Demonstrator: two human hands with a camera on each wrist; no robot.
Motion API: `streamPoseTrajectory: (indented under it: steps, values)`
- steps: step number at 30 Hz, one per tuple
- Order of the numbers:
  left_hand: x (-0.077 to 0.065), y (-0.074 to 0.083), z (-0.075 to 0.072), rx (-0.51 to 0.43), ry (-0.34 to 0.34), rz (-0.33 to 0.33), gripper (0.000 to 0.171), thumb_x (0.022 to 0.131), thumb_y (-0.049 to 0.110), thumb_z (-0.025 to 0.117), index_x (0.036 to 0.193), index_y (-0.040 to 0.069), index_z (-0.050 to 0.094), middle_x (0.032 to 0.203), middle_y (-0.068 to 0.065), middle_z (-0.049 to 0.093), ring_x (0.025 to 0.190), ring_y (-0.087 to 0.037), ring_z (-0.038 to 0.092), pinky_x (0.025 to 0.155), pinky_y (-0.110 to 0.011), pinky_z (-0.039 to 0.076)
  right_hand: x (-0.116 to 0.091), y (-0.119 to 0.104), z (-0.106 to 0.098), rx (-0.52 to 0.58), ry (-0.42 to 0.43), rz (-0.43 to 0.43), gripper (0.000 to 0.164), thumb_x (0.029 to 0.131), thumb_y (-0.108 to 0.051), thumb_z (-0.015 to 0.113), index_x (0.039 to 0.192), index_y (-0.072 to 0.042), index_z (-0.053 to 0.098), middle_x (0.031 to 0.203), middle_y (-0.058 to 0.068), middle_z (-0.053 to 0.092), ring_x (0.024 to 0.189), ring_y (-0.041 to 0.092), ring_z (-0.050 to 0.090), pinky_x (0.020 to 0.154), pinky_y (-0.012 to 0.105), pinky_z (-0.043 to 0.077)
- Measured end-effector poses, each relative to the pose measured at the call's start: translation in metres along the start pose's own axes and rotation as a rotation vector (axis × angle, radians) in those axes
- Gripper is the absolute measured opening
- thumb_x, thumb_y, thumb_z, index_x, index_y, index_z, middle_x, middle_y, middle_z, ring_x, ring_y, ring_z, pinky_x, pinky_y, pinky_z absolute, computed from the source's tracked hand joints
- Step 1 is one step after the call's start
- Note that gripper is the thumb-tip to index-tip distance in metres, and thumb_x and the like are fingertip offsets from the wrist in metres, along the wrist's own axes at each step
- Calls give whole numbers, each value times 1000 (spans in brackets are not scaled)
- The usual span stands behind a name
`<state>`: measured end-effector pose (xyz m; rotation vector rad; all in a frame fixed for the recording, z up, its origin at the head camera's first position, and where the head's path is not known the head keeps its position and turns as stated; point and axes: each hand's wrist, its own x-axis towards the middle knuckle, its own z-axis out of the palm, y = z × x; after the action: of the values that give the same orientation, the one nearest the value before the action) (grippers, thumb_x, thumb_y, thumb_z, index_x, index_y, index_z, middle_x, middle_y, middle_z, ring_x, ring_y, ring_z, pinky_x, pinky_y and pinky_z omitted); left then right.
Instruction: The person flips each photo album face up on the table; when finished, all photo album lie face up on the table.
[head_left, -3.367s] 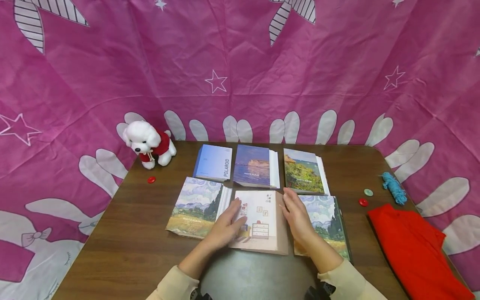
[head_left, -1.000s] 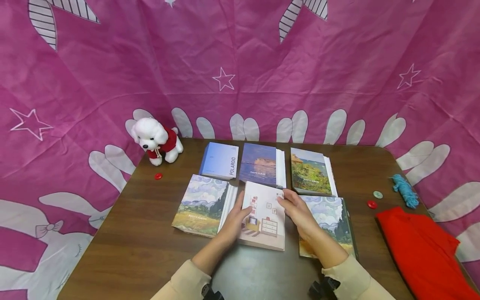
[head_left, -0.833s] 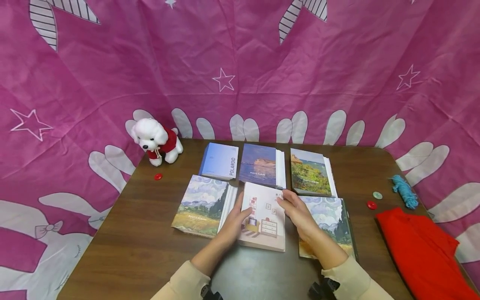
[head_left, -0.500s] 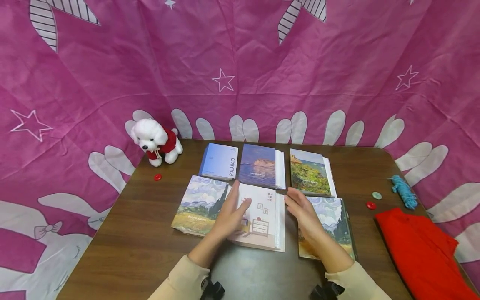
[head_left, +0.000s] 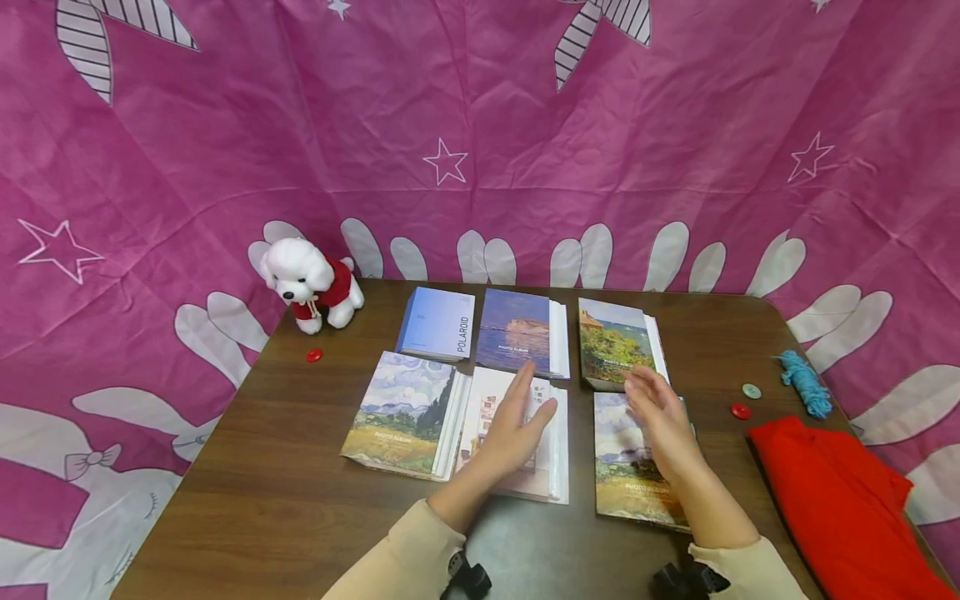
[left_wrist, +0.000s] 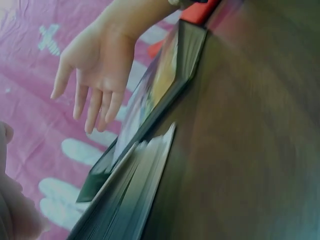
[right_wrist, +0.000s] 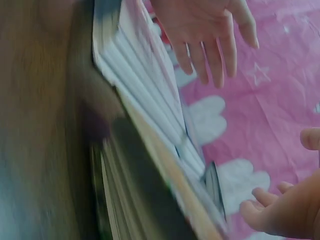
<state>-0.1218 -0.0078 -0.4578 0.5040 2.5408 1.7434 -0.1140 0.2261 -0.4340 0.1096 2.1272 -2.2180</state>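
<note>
A white photo album [head_left: 474,429] with a drawing of a room on its cover lies at the middle front, white page edges showing on its right. My left hand [head_left: 510,437] hovers over it, fingers straight and holding nothing, and hides part of the cover. Over the right-hand album with a painted wheat field [head_left: 637,496] is my right hand [head_left: 663,421], fingers extended, also holding nothing. It covers the upper right of that album. A matching wheat-field album [head_left: 397,408] lies to the left of the white one. In the left wrist view, the right hand [left_wrist: 102,65] shows its palm.
Behind stand a blue Polaroid album [head_left: 435,323], a sea-cliff album [head_left: 513,329] and a garden album [head_left: 618,337]. A toy dog [head_left: 307,283] and a red button [head_left: 314,355] are left. Right lie blue yarn [head_left: 804,383], two buttons [head_left: 741,411] and red cloth [head_left: 832,500].
Both hands have let go of the white album, whose cover now sits further left, exposing its page edges. Both hands have then moved right, the right one over the right wheat-field album.
</note>
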Motion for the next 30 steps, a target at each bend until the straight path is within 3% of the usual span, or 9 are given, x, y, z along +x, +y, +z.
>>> streamPoseTrajectory:
  steps: [3, 7, 9, 12, 15, 18, 21, 25, 30]
  values:
    - [2, 3, 14, -26, -24, 6, 70, 105, 38, 49, 160, 2, 24, 167, -14, 20, 154, -28, 17, 124, -48, 15, -2, 3, -16, -9, 66, -6, 59, 107, -29, 52, 153, -2, 28, 146, 11, 42, 139, 24, 36, 119, 34, 30]
    - [0, 10, 33, -35, -73, -8, 67, 107, 40, 47, 161, 7, 25, 168, -7, 21, 153, -27, 19, 123, -49, 18, -5, 8, -38, 40, 187, -38, 34, 106, -26, 55, 137, -17, 45, 127, -9, 53, 125, 7, 44, 105, 17, 37]
    - [-2, 13, 41, -41, -111, -12, 66, 107, 38, 47, 161, 7, 24, 168, -6, 20, 153, -26, 20, 123, -49, 19, -6, 10, -47, 62, 243, -34, 26, 105, -26, 56, 130, -22, 49, 124, -12, 54, 123, 5, 46, 110, 18, 35]
    - [-7, 15, 54, -45, -160, -22, 66, 107, 38, 47, 160, 6, 25, 167, -8, 21, 153, -27, 21, 122, -49, 21, -7, 11, -60, 35, 280, 30, 25, 105, -31, 55, 128, -26, 49, 127, -11, 51, 127, 7, 44, 122, 31, 24]
    - [-12, 15, 65, -52, -185, -60, 67, 106, 40, 49, 159, 5, 30, 166, -12, 23, 152, -29, 24, 122, -49, 23, -9, 13, -70, -3, 259, 105, 27, 105, -36, 55, 129, -28, 47, 130, -10, 47, 136, 17, 36, 124, 46, 15]
    - [-16, 16, 75, -61, -197, -112, 67, 103, 41, 53, 157, 6, 34, 166, -12, 26, 151, -29, 26, 121, -47, 24, -11, 15, -80, 13, 227, 159, 26, 105, -39, 53, 128, -30, 47, 125, -15, 48, 139, 22, 31, 124, 53, 13]
    - [-21, 16, 82, -63, -216, -148, 67, 102, 43, 54, 156, 7, 38, 165, -11, 27, 151, -28, 27, 121, -46, 25, -15, 18, -91, 83, 195, 181, 19, 106, -38, 51, 124, -33, 51, 113, -24, 55, 129, 16, 38, 120, 45, 26]
    - [-26, 16, 89, -81, -234, -163, 71, 100, 43, 56, 157, 5, 35, 166, -11, 23, 152, -28, 24, 122, -46, 22, -18, 22, -100, 183, 147, 170, 13, 107, -35, 48, 119, -33, 52, 105, -26, 60, 111, 1, 52, 95, 25, 45]
    - [-27, 17, 98, -103, -243, -173, 83, 97, 45, 59, 161, 6, 23, 169, -6, 12, 154, -24, 12, 123, -45, 15, -16, 30, -101, 295, 92, 148, 13, 108, -29, 45, 109, -31, 58, 104, -21, 62, 99, 1, 59, 85, 21, 45]
